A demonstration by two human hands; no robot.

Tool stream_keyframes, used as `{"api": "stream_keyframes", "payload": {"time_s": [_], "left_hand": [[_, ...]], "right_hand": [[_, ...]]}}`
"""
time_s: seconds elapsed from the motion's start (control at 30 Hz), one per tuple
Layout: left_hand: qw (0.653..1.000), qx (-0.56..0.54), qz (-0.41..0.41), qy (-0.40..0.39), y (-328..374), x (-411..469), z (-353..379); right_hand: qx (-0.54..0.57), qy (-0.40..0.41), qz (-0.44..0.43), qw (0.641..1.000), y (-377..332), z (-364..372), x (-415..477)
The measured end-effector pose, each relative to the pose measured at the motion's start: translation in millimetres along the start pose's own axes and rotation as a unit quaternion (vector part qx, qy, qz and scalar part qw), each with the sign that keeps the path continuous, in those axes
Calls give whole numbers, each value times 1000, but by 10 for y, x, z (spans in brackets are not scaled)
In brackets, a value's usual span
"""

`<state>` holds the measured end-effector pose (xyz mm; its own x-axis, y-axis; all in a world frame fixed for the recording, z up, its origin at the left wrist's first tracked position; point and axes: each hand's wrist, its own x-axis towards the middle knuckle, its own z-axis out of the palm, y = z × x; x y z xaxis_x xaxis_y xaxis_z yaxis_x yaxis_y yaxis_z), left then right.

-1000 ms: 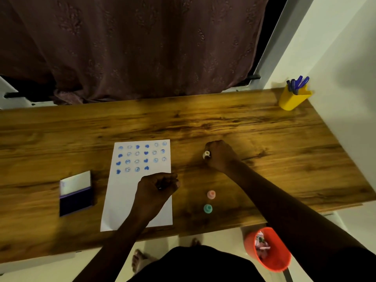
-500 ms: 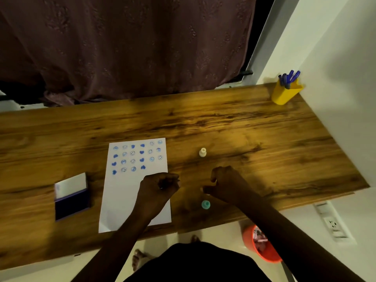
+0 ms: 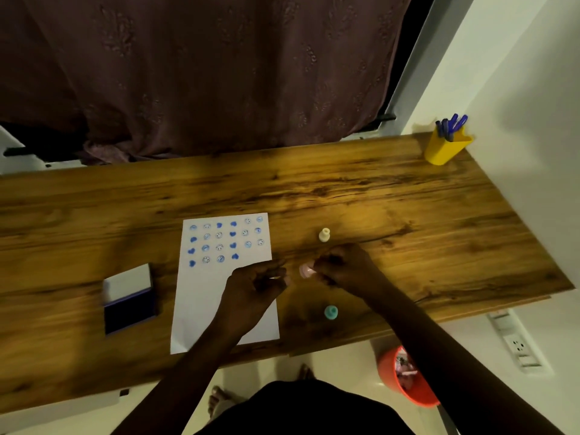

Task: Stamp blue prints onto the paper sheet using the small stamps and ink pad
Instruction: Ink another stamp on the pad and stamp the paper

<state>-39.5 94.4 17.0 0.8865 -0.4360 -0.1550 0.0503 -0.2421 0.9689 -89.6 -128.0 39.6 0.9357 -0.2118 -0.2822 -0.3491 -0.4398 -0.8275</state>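
A long wooden desk [image 3: 408, 208] carries everything, and a dark brown curtain [image 3: 204, 73] hangs behind its far edge. A white paper sheet [image 3: 201, 296] lies near the middle of the desk and reaches almost to the near edge; its far half carries rows of blue prints [image 3: 224, 241], smiling faces and hearts. To the left of the sheet, a little apart from it, lies the open ink pad [image 3: 130, 310], with its white lid [image 3: 127, 282] folded back toward the far edge.

The left hand [image 3: 254, 288] is over the right edge of the sheet, fingers curled loosely; I cannot tell if it holds something. The right hand [image 3: 343, 266] is just beside it, over the bare wood, and pinches a pink stamp [image 3: 306, 270] between the fingertips, turned on its side toward the left hand.

A yellow pen holder [image 3: 444, 150] with blue pens [image 3: 450, 124] stands in the far right corner. An orange bin [image 3: 405, 378] is on the floor under the near edge. A cream stamp [image 3: 324, 235] stands upright just beyond the right hand, and a teal stamp [image 3: 330, 312] stands near the near edge.
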Motion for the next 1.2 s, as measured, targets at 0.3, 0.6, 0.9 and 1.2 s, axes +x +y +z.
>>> {"api": "stream_keyframes", "payload": {"time_s": [0.3, 0.6, 0.9, 1.2], "left_hand": [[995, -94, -6, 35, -26, -109, -411], [992, -100, 41, 57, -139, -232, -889], [981, -123, -32, 149, -354, -459, -1510], [959, -122, -9, 255, -621, -922, -2309]], "right_hand": [[244, -110, 131, 955, -454, 510, 31], [266, -173, 67, 946, -629, 881, 150], [114, -132, -15, 985, -979, 1263, 354], [-87, -145, -121, 978, -1347, 2096, 515]]}}
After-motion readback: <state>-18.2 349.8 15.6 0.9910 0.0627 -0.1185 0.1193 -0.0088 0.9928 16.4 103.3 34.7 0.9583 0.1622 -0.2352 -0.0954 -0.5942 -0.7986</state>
